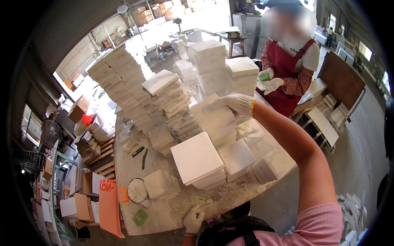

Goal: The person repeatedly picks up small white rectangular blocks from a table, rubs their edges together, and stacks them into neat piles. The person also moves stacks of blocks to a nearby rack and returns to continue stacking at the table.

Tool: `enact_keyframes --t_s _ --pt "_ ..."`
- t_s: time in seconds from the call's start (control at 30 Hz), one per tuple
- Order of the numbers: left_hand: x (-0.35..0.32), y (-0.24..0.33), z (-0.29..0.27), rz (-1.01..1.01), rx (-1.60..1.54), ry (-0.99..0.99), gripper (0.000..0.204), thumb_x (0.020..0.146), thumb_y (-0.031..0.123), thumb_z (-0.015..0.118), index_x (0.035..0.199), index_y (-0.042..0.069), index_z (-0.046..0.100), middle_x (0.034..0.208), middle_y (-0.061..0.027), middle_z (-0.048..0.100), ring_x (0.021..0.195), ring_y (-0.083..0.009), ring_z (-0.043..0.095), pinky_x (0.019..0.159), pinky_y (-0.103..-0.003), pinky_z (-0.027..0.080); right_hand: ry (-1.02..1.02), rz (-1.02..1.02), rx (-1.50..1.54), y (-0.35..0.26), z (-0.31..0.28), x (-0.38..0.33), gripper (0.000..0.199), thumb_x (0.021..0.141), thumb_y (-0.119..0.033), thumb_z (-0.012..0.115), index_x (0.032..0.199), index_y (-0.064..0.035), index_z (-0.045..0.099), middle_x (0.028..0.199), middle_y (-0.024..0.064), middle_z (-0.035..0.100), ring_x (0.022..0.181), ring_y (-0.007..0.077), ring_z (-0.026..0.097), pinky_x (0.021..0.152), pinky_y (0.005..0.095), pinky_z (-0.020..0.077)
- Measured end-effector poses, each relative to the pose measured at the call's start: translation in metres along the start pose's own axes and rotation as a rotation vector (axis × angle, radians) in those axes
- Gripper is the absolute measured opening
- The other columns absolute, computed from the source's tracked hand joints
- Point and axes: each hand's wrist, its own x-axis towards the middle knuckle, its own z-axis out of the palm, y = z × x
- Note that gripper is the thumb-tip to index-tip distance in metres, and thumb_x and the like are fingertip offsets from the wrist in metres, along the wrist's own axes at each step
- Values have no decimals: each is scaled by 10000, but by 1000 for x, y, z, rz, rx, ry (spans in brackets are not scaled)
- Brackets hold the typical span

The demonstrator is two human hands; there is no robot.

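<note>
My right hand (237, 103), in a white knit glove, reaches out over a stack of white marble tiles (215, 125). Its fingers stretch forward, slightly blurred, and lie at the top of that stack; I see no tile clearly gripped. At the near table edge is my left hand (193, 219), gloved too, fingers loosely bent and apart from the thumb, with nothing in it. Between the hands stands a neat pile of square white tiles (197, 158). Another tile stack (237, 158) adjoins it on the right, and a smaller one (159, 184) sits to its left.
Tall tile stacks (123, 78) line the far side of the dusty table (188, 205). A green sponge-like block (140, 217), a round white disc (137, 190) and a utility knife (138, 151) lie at left. Across the table, a person in a red apron (283, 74) holds a green block.
</note>
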Motion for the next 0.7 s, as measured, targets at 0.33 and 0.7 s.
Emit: enact_keyframes --t_s 0.33,0.7 --pt "1 -6 2 -1 -3 -11 413 833 218 737 1213 67 678 847 -75 712 722 -210 669 699 -339 537 329 -860 -1262 -12 -53 8 540 882 -516 639 888 24 664 635 78 581 521 172 582 494 322 471" --pt "0 -7 -4 32 -70 -19 385 856 235 713 1202 71 675 873 -51 722 742 -204 676 706 -335 540 458 -155 -392 16 -17 -120 444 903 -463 668 1010 -33 682 737 22 632 582 96 594 479 238 398"
